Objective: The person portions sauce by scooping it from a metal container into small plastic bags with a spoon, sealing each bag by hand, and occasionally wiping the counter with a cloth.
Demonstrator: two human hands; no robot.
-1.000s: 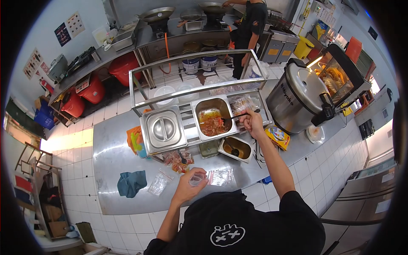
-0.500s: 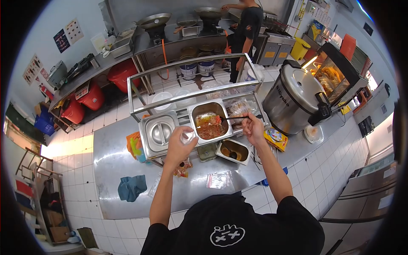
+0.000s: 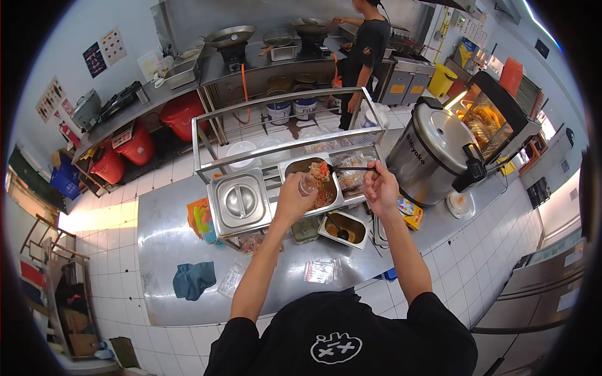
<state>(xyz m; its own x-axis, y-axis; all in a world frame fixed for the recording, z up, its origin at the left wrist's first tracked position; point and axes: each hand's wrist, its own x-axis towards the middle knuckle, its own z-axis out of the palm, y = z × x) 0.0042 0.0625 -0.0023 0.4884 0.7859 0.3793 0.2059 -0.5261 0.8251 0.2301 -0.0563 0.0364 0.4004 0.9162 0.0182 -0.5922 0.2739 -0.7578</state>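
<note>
The person's right hand (image 3: 380, 190) is closed on the end of a thin black ladle (image 3: 348, 168), and the left hand (image 3: 293, 199) is clamped with thumb and fingers around a small clear cup (image 3: 307, 184). The ladle is dark and slender, and its bowl carries a heap of chopped food (image 3: 320, 170) in red and pale pieces, which looks wet. This bowl lies between nine and ten o'clock from the right hand, above the open metal pan (image 3: 286, 167), and near the cup, at about one o'clock from it. The cup is see-through, partly hidden by the fingers, and sits at between one and two o'clock of the left hand; whether it contains something, one cannot tell. More of the reddish mixture is inside the pan. At nearly nine o'clock from this pan stands a lidded pan (image 3: 240, 199), and at five o'clock a smaller pan (image 3: 357, 233) with brown liquid. At two o'clock from the right hand, a big steel cooker (image 3: 433, 153) bears dark lettering that seems to read "Miyoko". The yellow packet (image 3: 411, 213), at four o'clock from the same hand, has print too small for reading.
</note>
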